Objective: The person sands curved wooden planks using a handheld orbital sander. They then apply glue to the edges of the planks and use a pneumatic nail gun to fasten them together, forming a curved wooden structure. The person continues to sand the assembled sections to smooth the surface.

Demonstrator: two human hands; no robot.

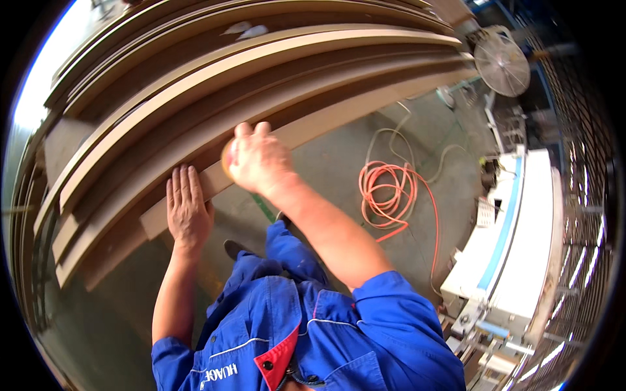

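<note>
The left hand (189, 212) lies flat on the near board (339, 122), fingers together and pointing away from the body. To its right, the right hand (264, 163) curls over a yellowish piece (228, 158) against the same board; the fingers hide most of it, so its kind is hard to tell. Beyond, more long boards (261, 57) lie in stepped rows, bent by the lens. An orange hose (385, 195) lies coiled on the grey floor (313, 189), a round fan (502, 65) stands at upper right, and a white bench (536, 218) with a blue strip (505, 221) fills the right side.
</note>
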